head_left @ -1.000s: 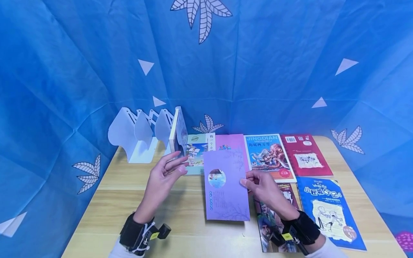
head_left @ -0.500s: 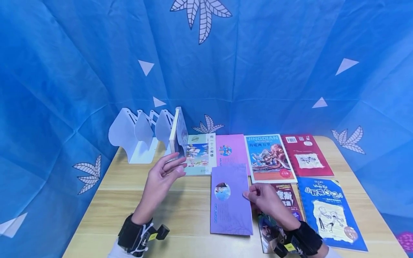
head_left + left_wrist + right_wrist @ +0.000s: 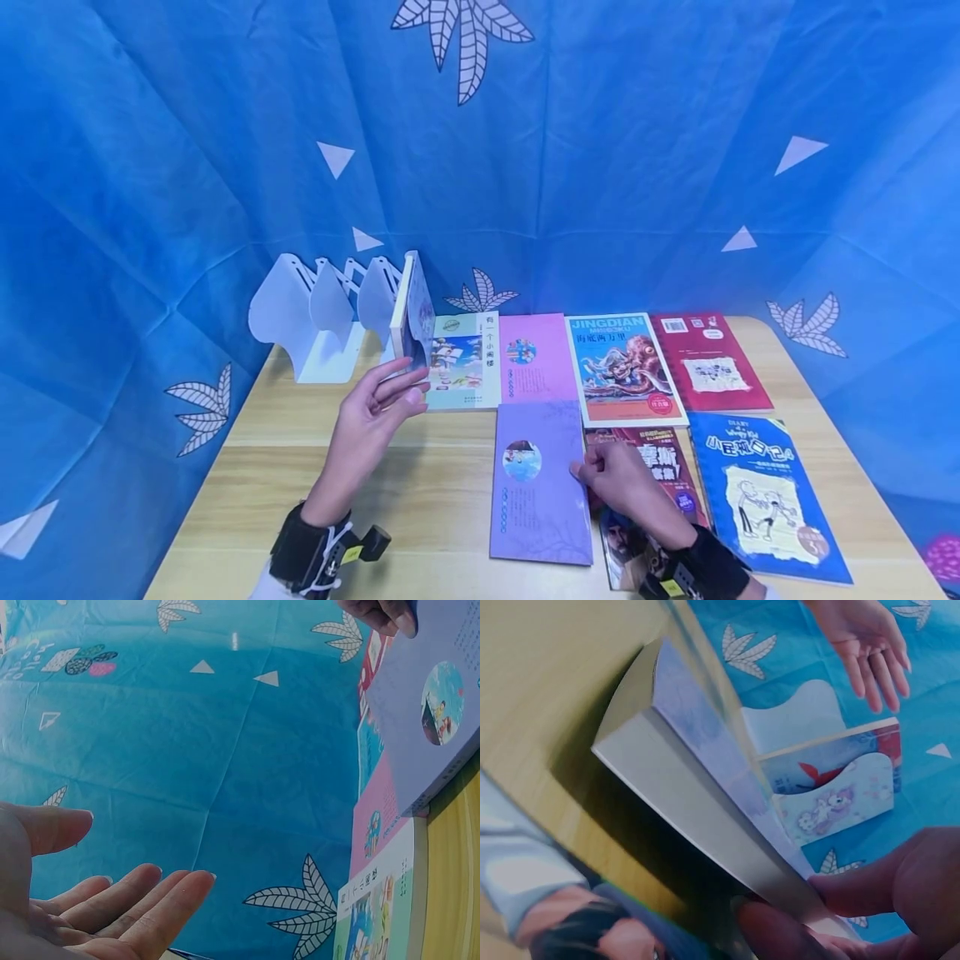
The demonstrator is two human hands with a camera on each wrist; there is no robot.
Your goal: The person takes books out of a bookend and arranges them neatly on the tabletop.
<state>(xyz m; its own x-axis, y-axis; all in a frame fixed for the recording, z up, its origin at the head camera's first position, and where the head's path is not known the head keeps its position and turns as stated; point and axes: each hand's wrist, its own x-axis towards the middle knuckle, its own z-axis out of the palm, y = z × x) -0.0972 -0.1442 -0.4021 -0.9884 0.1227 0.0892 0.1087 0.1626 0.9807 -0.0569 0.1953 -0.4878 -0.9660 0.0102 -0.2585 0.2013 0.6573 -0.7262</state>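
Note:
My right hand (image 3: 621,479) pinches the right edge of a purple book (image 3: 538,492) with a round picture on its cover. In the right wrist view the book's pale page edges (image 3: 697,802) face the camera, tilted over the wood, thumb on one side and fingers on the other. My left hand (image 3: 371,404) hovers with loosely spread fingers and holds nothing, overlapping the lower part of an upright book (image 3: 405,304) in the head view. That book leans at the right end of a white expandable bookend rack (image 3: 292,312).
A green-edged book (image 3: 457,358), a pink book (image 3: 534,350), an octopus-cover book (image 3: 626,371) and a red book (image 3: 712,367) lie in the back row. A dark red book (image 3: 660,454) and a blue book (image 3: 772,500) lie in front. Blue cloth (image 3: 540,167) hangs behind the table.
My right hand has brought the purple book down and toward me, slightly right, uncovering the pink and green-edged books. The left hand has stayed nearly still.

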